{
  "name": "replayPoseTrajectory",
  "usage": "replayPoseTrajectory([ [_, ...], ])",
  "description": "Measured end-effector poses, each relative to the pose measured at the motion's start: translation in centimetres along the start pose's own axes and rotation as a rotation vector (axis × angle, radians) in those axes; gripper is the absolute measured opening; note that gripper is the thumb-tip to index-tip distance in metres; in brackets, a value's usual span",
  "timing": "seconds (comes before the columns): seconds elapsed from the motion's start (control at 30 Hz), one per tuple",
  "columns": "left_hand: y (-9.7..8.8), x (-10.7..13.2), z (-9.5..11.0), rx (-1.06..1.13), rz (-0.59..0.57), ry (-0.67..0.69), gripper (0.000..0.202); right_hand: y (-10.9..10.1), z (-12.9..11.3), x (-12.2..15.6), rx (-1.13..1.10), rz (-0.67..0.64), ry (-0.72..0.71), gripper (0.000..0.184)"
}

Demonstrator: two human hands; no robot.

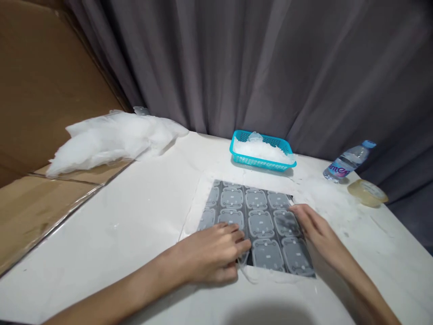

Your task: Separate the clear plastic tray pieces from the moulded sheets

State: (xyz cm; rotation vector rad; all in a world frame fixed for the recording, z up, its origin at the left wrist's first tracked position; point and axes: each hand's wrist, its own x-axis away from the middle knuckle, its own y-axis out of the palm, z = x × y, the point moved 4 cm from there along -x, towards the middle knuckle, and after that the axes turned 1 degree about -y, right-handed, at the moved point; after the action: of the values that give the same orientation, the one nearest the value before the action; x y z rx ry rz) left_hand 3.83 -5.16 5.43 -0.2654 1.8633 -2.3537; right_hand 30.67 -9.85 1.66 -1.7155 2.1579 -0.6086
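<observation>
A dark sheet [246, 216] bearing a grid of translucent rounded-square pieces lies flat on the white table. My left hand [216, 250] is over its lower left part, with fingers bent and closed around a thin translucent piece [243, 261] at the near edge. A clear edge of that piece sticks out below the fingers, and a bare black strip shows beside it. At the sheet's right edge, my right hand [313, 228] rests with fingers stretched out, the fingertips touching the sheet near its upper right corner. The right thumb is hidden.
A blue basket [264, 165] holding white fluffy material stands behind the sheet. To the right are a water bottle [348, 161] and a roll of tape [367, 193]. White filling in clear plastic [115, 140] lies at left on cardboard [50, 203]. A grey curtain [237, 67] hangs behind.
</observation>
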Motion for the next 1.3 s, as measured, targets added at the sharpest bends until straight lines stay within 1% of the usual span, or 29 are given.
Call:
replayPoseTrajectory([
  [0.07, -0.3, -0.1, -0.2, 0.039, 0.029, -0.058, 0.009, 1.8, -1.3, 1.0, 0.107, -0.107, -0.055, 0.040],
  [0.1, -0.4, -0.1, -0.4, 0.053, 0.044, -0.095, 0.009, 2.5, -1.9, 1.4, 0.129, -0.146, -0.093, 0.037],
  [0.13, -0.4, -0.2, -0.6, 0.058, 0.056, -0.128, 0.009, 2.9, -2.4, 1.7, 0.134, -0.155, -0.133, 0.034],
  [0.17, -0.3, -0.3, -0.8, 0.059, 0.063, -0.152, 0.010, 3.2, -2.7, 2.0, 0.125, -0.140, -0.173, 0.032],
  [0.23, -0.1, -0.3, -1.1, 0.076, 0.066, -0.185, 0.009, 3.2, -3.0, 2.5, 0.088, -0.056, -0.237, 0.028],
  [0.3, 0.0, -0.3, -1.5, 0.141, 0.069, -0.206, 0.011, 3.0, -3.1, 2.9, 0.027, 0.030, -0.260, 0.026],
  [0.33, -0.1, -0.3, -1.7, 0.185, 0.073, -0.215, 0.013, 3.0, -3.1, 3.1, -0.002, 0.049, -0.265, 0.025],
  [0.43, -0.8, 0.1, -2.3, 0.293, 0.097, -0.223, 0.017, 3.6, -3.7, 3.6, -0.050, 0.048, -0.323, 0.016],
  [0.57, -1.9, 0.5, -2.9, 0.307, 0.152, -0.235, 0.027, 4.8, -4.6, 4.1, -0.031, 0.035, -0.459, 0.010],
  [0.67, -2.5, 0.7, -2.9, 0.289, 0.177, -0.223, 0.037, 5.3, -4.9, 4.3, 0.021, 0.051, -0.550, 0.014],
  [0.77, -2.8, 0.6, -2.4, 0.296, 0.157, -0.183, 0.040, 5.6, -4.9, 4.7, 0.077, 0.054, -0.638, 0.013],
  [0.87, -2.8, 0.5, -2.1, 0.320, 0.116, -0.160, 0.031, 6.0, -4.7, 5.1, 0.204, 0.011, -0.711, 0.018],
  [1.0, -2.5, 0.5, -1.8, 0.325, 0.057, -0.083, 0.020, 6.9, -4.4, 5.7, 0.398, -0.062, -0.775, 0.028],
  [1.07, -2.4, 0.5, -1.7, 0.301, 0.017, -0.073, 0.017, 7.0, -4.4, 6.1, 0.436, -0.031, -0.818, 0.028],
  [1.13, -2.3, 0.6, -1.6, 0.275, -0.005, -0.066, 0.015, 6.9, -4.4, 6.4, 0.417, 0.012, -0.830, 0.030],
  [1.23, -2.3, 0.6, -1.3, 0.255, -0.003, -0.040, 0.012, 6.7, -4.3, 6.8, 0.376, 0.054, -0.818, 0.035],
  [1.3, -2.4, 0.6, -1.1, 0.251, 0.018, -0.019, 0.011, 6.9, -4.1, 7.0, 0.399, 0.076, -0.829, 0.041],
])
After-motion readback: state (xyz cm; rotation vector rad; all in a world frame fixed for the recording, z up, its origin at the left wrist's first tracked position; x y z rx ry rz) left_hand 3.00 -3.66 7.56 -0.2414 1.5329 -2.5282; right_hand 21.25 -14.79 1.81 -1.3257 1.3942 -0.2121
